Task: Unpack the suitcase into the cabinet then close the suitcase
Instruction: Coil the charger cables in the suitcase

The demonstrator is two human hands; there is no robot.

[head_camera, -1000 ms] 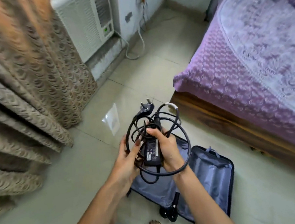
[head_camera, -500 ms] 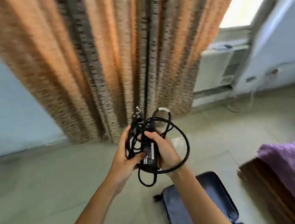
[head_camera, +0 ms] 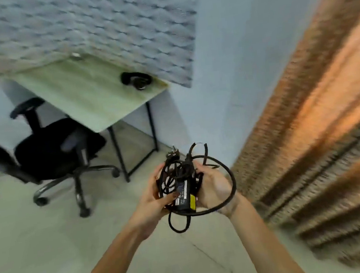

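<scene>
Desk (head_camera: 83, 96), black chair (head_camera: 58, 149) (wheeled), patterned curtain (head_camera: 319, 101).

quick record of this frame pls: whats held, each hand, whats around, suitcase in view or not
held item: black power adapter with tangled cable
left hand: grips the cable bundle
right hand: grips the adapter's other side
ahead left: desk, office chair
right: patterned curtain
suitcase: not in view
cabinet: not in view

A black power adapter (head_camera: 184, 192) with its tangled cable (head_camera: 222, 172) is gripped between the left hand (head_camera: 153, 198) and the right hand (head_camera: 214, 186). A black office chair (head_camera: 56, 149) is seen beside a pale desk (head_camera: 83, 96), and a patterned curtain (head_camera: 322, 119) hangs at the right.
</scene>
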